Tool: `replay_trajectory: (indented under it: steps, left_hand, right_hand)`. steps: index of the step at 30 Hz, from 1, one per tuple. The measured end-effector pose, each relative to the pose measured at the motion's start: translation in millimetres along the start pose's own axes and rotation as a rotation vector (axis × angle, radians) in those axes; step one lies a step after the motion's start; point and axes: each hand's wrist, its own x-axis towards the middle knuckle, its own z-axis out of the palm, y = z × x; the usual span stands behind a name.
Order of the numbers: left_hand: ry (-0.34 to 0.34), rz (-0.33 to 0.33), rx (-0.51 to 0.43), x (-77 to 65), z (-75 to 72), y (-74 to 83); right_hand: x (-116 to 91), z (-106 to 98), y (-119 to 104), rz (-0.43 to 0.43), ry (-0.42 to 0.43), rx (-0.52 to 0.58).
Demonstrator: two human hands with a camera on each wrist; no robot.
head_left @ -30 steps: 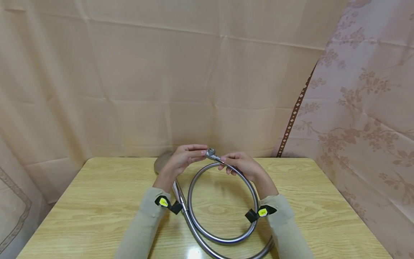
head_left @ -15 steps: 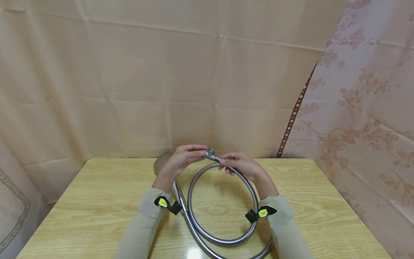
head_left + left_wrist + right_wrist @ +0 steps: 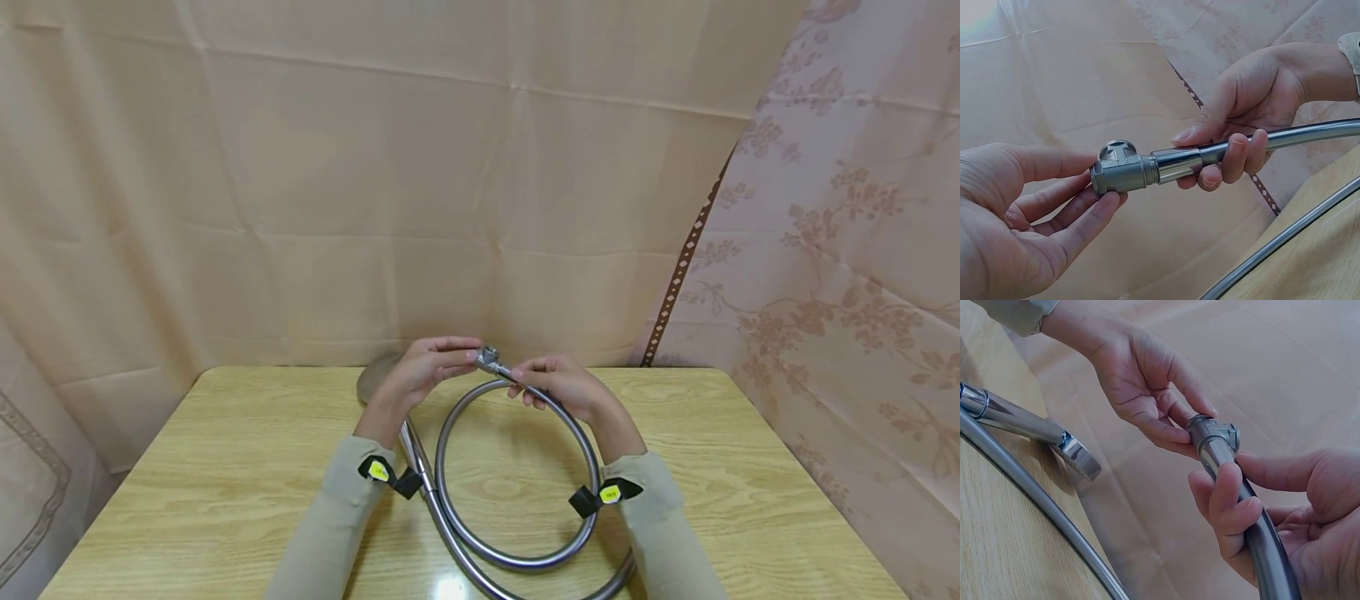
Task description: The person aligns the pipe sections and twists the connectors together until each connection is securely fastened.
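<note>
In the head view my left hand (image 3: 416,375) pinches a small metal T-shaped pipe fitting (image 3: 487,357) by its outer end, held up over the table's far part. My right hand (image 3: 566,387) grips the end of a grey metal shower hose (image 3: 525,560). The left wrist view shows the hose's shiny end nut (image 3: 1175,164) against the fitting (image 3: 1124,172), the two in line. Some thread shows between them. A side outlet on the fitting points up. The hose loops round on the table and joins the shower head (image 3: 1077,456), partly hidden behind my left hand.
The light wood table (image 3: 225,500) ends just beyond my hands. A beige curtain (image 3: 360,167) hangs behind it, and a floral cloth (image 3: 847,292) hangs on the right. Black straps with small cameras (image 3: 603,496) sit on both wrists.
</note>
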Motion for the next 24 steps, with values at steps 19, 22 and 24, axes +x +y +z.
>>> replay_trajectory:
  steps: [19, 22, 24]
  left_hand:
    - [-0.015, 0.002, 0.008, 0.4, 0.3, -0.5]
    - [-0.010, 0.003, 0.008, 0.2, 0.3, -0.2]
    - [-0.004, 0.003, 0.008, -0.1, 0.5, 0.4]
  right_hand:
    - [0.1, 0.5, 1.0, 0.030, 0.004, -0.008]
    - [0.4, 1.0, 0.5, 0.030, 0.012, -0.003]
    - [0.8, 1.1, 0.3, 0.025, 0.015, 0.002]
